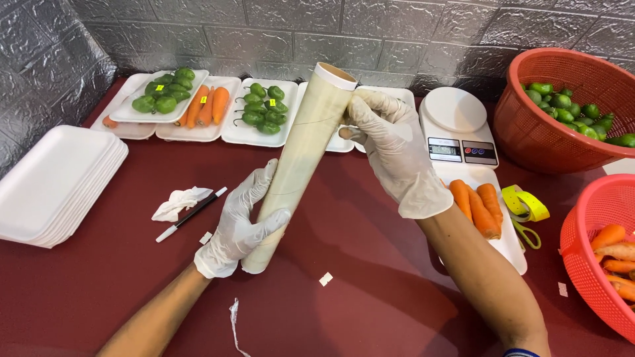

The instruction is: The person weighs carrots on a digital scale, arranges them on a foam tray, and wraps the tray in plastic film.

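I hold a long roll of clear cling film (301,155) tilted over the dark red table (370,264). My left hand (241,225), in a white glove, grips the roll's lower end. My gloved right hand (390,145) rests against the upper end near the cardboard core, its fingers picking at the film's surface. A white foam tray (509,244) with three carrots (475,206) lies just right of my right forearm.
Foam trays of green peppers (263,109) and carrots (205,106) line the back wall. A stack of empty foam trays (56,182) sits left. A white kitchen scale (458,129), a red basket of peppers (562,109), a basket of carrots (605,254), a pen (190,215), a crumpled tissue (177,201) and yellow tape (526,201) lie around.
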